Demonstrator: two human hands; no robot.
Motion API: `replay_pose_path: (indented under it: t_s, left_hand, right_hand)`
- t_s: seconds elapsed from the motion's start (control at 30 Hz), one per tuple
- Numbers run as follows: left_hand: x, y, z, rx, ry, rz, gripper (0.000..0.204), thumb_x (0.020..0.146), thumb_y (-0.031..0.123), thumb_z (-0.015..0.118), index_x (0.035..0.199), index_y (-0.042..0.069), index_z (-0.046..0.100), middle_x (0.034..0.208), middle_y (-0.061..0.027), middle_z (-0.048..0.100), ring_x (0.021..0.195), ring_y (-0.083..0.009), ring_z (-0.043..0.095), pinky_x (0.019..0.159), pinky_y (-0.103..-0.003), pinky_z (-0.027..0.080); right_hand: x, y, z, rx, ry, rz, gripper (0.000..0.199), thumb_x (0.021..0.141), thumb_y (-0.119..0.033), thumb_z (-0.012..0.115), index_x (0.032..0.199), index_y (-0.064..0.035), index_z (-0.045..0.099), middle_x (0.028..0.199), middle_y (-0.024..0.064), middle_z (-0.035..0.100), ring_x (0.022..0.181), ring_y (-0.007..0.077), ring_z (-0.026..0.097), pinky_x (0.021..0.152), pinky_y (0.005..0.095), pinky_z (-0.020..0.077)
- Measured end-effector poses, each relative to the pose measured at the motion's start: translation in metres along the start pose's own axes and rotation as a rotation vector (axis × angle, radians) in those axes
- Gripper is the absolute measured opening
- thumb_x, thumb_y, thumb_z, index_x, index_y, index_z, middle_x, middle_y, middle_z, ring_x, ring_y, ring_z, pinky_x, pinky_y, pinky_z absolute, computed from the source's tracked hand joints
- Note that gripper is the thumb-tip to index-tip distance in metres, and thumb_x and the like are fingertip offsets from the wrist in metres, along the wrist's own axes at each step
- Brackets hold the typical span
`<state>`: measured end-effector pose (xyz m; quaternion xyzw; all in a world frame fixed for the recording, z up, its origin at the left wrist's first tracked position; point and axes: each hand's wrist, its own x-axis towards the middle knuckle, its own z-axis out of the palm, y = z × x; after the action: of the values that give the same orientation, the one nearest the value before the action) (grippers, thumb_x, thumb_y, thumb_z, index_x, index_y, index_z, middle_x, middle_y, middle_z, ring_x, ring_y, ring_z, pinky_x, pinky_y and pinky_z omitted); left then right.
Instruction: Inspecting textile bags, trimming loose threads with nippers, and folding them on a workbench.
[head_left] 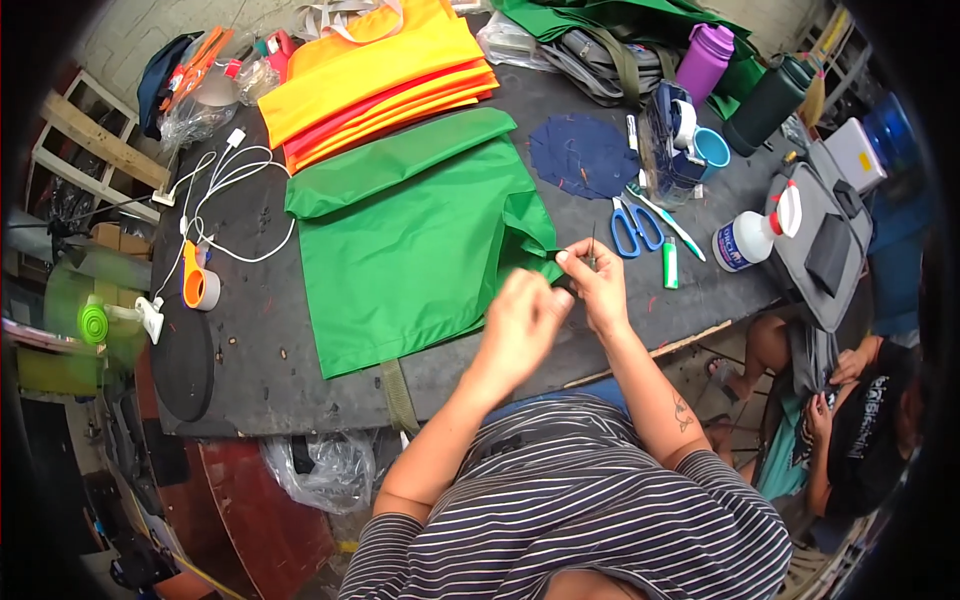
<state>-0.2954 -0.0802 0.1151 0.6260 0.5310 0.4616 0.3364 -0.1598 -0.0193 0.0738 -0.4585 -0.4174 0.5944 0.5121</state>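
Your right hand (pixel 598 285) pinches a thin needle (pixel 593 243) and the green fabric (pixel 410 240) edge at 3 o'clock of the sheet on the worktop (pixel 250 350); your left hand (pixel 520 320) grasps the fabric beside it. A slip could prick 1 fingertip.

Your fingers pinch bright green fabric (pixel 420 240). Beyond it lies a stack of yellow, orange and red cloth (pixel 385 75). Just right of your grip: blue-handled scissors (pixel 633 225), a green lighter (pixel 670 263), a navy patch (pixel 585 155). Your shirt (pixel 590 510) is dark with white stripes.
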Motion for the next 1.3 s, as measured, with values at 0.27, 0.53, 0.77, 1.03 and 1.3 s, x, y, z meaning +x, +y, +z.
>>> replay_pose_path:
  t_s: [0.27,0.53,0.77,1.03,1.3]
  left_hand:
    - [0.029,-0.021,-0.022,-1.243,0.043,-0.444,0.051,0.098,0.03,0.047,0.14,0.006,0.032,0.132,-0.0121,0.043,0.111,-0.0237,0.05,0.098,-0.036,0.039]
    - [0.021,-0.015,-0.007,-1.066,0.117,-0.387,0.062,0.097,0.025,0.044,0.149,0.011,0.014,0.139,-0.0103,0.038,0.114,-0.0237,0.049,0.094,-0.039,0.04]
    - [0.029,-0.016,-0.011,-1.142,0.117,-0.28,0.06,0.098,0.023,0.043,0.148,0.01,0.014,0.139,-0.0118,0.037,0.113,-0.0219,0.05,0.095,-0.039,0.04]
    - [0.026,-0.019,0.007,-0.859,0.328,-0.321,0.086,0.084,0.002,0.064,0.149,0.009,0.008,0.138,-0.0116,0.034,0.095,-0.0144,0.051,0.084,-0.029,0.046]
    - [0.03,-0.021,0.007,-0.876,0.377,-0.286,0.082,0.085,0.002,0.064,0.148,0.008,0.012,0.132,-0.0117,0.039,0.094,-0.0139,0.052,0.079,-0.029,0.049]
  right_hand:
    - [0.0,0.012,-0.008,-0.237,-0.091,-0.211,0.014,0.078,-0.006,0.071,0.085,-0.0014,0.061,0.087,-0.0022,0.058,0.077,0.004,0.052,0.065,0.0191,0.0391]
    - [-0.013,-0.001,-0.013,-0.07,-0.065,-0.049,0.032,0.08,-0.009,0.068,0.107,-0.0047,0.051,0.094,0.0012,0.054,0.072,0.0037,0.048,0.062,0.0179,0.0379]
    - [-0.018,0.015,-0.025,-0.19,0.057,-0.214,0.03,0.085,-0.006,0.063,0.111,-0.0023,0.048,0.095,0.0019,0.049,0.077,0.0048,0.049,0.07,0.0196,0.0427]
    - [-0.025,-0.004,-0.015,-0.469,-0.056,-0.441,0.031,0.076,-0.001,0.069,0.105,-0.0041,0.06,0.098,0.0063,0.057,0.086,0.0152,0.057,0.072,0.0267,0.046]
    - [-0.014,0.001,0.0,-0.654,0.093,-0.826,0.033,0.063,0.0,0.072,0.095,-0.0085,0.066,0.087,0.0053,0.059,0.075,0.0209,0.055,0.065,0.0311,0.0429]
